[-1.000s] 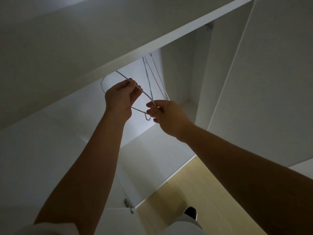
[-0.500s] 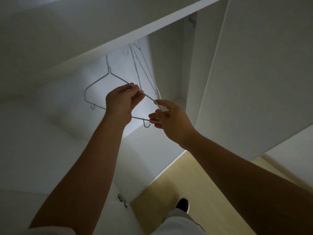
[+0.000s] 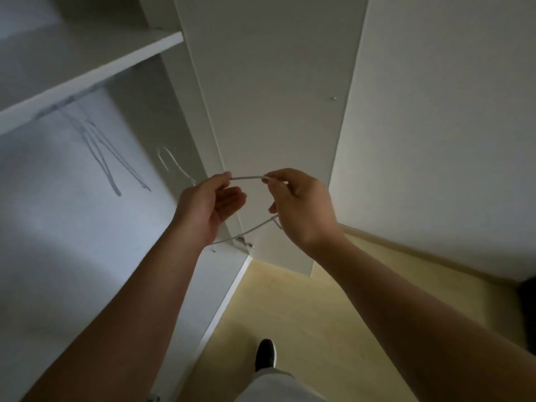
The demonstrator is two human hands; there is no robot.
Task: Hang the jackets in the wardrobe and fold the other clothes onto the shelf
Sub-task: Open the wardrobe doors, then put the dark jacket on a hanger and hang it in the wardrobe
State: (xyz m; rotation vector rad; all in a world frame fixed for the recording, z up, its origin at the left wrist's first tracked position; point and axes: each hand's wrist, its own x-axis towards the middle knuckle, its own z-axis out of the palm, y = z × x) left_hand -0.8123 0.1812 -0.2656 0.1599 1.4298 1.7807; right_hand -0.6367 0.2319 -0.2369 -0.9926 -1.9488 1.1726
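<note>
head: left hand [image 3: 208, 207], right hand [image 3: 301, 207] pinch hanger [image 3: 248, 177]; spare hangers [image 3: 107, 158] under shelf [image 3: 87, 76]

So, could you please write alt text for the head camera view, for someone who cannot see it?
A person's left hand and right hand pinch a thin white wire hanger in front of an open white wardrobe. More hangers hang blurred under its shelf on the left; a pale wooden floor and one black shoe show below.

Bay [image 3: 58, 233] under shelf [image 3: 87, 79] open — hangers [image 3: 101, 158] hung upper L; door [image 3: 275, 82] blocks R.
</note>
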